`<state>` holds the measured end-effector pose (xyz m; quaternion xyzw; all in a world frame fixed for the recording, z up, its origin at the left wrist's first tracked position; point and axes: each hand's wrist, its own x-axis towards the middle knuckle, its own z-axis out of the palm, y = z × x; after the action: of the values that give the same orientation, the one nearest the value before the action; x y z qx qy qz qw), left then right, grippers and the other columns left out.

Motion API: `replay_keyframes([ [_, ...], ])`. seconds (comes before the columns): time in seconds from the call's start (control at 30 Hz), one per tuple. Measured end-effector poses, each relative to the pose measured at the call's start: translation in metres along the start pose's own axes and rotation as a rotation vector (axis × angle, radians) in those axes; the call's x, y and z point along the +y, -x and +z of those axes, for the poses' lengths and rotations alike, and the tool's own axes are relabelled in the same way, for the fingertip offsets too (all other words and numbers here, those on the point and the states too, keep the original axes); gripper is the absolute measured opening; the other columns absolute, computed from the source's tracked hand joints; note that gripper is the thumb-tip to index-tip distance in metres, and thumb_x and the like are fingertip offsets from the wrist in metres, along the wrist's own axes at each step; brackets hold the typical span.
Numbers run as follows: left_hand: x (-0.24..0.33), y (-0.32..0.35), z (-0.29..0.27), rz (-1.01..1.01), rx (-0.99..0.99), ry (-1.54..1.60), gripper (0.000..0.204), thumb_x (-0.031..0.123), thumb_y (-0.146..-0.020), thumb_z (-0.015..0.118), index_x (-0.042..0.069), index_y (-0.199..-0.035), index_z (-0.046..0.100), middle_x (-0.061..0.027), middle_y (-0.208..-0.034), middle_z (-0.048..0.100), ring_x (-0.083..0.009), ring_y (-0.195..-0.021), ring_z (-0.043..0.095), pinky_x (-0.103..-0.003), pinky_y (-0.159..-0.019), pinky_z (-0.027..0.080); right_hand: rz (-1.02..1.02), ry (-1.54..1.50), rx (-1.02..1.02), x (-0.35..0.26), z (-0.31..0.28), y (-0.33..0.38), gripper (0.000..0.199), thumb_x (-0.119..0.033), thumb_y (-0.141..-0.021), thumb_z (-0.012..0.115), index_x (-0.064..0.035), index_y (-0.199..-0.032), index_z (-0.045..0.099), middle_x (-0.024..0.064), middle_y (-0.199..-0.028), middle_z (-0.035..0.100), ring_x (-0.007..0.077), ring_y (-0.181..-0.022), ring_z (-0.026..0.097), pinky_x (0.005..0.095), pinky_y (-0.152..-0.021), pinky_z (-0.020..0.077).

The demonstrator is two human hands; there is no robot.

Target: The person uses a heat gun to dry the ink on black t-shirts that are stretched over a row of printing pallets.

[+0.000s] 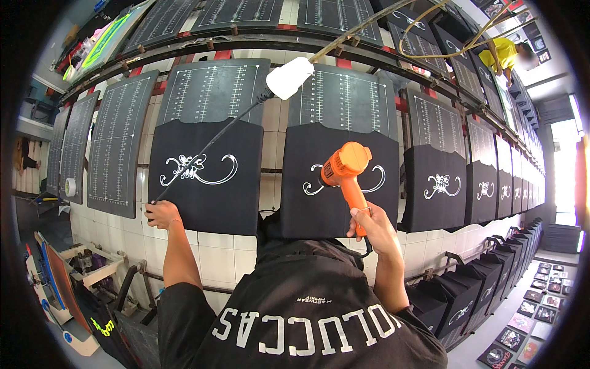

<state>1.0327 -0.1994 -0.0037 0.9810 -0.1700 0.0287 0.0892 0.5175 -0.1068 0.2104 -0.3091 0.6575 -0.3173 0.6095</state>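
My right hand point(376, 229) grips the handle of an orange heat gun point(351, 161). Its head is over a black T-shirt point(344, 215) laid on a dark board, covering part of a white floral scroll print. My left hand point(163, 214) is closed at the lower left corner of another black T-shirt point(212, 144), which bears the same print point(195, 167). A black cord point(230, 126) slants across that shirt into my left fingers. At its upper end the cord meets a white connector point(289, 78) hanging above the boards.
Dark boards with ruled white marks point(121, 147) stand in rows left and ahead. More printed black shirts point(434, 187) continue to the right. A metal rail point(212, 44) runs behind, with a yellowish cable point(350, 34) overhead. A person in yellow point(501, 55) is at far right.
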Motion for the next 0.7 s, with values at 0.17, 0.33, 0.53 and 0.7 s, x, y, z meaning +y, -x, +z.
replay_keyframes([
  [0.17, -0.004, -0.002, 0.004, 0.003, 0.003, -0.004, 0.041, 0.033, -0.101, 0.035, 0.012, -0.136, 0.041, -0.0155, -0.141, 0.040, -0.0450, -0.127, 0.037, -0.054, -0.096, 0.045, 0.017, 0.029, 0.071, 0.003, -0.004, 0.005, 0.030, -0.024, -0.094, 0.057, 0.0030, -0.106, 0.056, 0.0029, -0.069, 0.058, 0.0120, -0.059, 0.061, 0.0235, -0.049, 0.0457],
  [0.33, -0.003, -0.001, 0.002, 0.018, 0.004, -0.010, 0.041, 0.033, -0.101, 0.035, 0.011, -0.135, 0.041, -0.0162, -0.141, 0.041, -0.0457, -0.126, 0.038, -0.055, -0.095, 0.045, 0.042, -0.003, 0.085, 0.003, -0.014, 0.015, 0.030, -0.025, -0.093, 0.058, 0.0029, -0.105, 0.057, 0.0033, -0.069, 0.058, 0.0123, -0.059, 0.061, 0.0238, -0.049, 0.0465],
  [0.53, -0.003, -0.002, 0.004, 0.024, 0.032, -0.015, 0.042, 0.033, -0.101, 0.035, 0.010, -0.135, 0.040, -0.0176, -0.140, 0.041, -0.0459, -0.125, 0.039, -0.055, -0.094, 0.046, 0.056, 0.136, 0.196, -0.002, -0.006, 0.022, 0.031, -0.027, -0.093, 0.058, 0.0031, -0.103, 0.057, 0.0036, -0.069, 0.058, 0.0119, -0.060, 0.062, 0.0237, -0.050, 0.0475],
  [0.7, -0.005, -0.001, 0.006, 0.027, 0.040, -0.003, 0.042, 0.034, -0.100, 0.035, 0.010, -0.135, 0.040, -0.0182, -0.140, 0.041, -0.0458, -0.124, 0.039, -0.055, -0.093, 0.046, -0.012, -0.021, 0.081, 0.009, -0.014, 0.015, 0.032, -0.026, -0.093, 0.058, 0.0034, -0.104, 0.056, 0.0035, -0.068, 0.058, 0.0120, -0.060, 0.062, 0.0238, -0.049, 0.0468],
])
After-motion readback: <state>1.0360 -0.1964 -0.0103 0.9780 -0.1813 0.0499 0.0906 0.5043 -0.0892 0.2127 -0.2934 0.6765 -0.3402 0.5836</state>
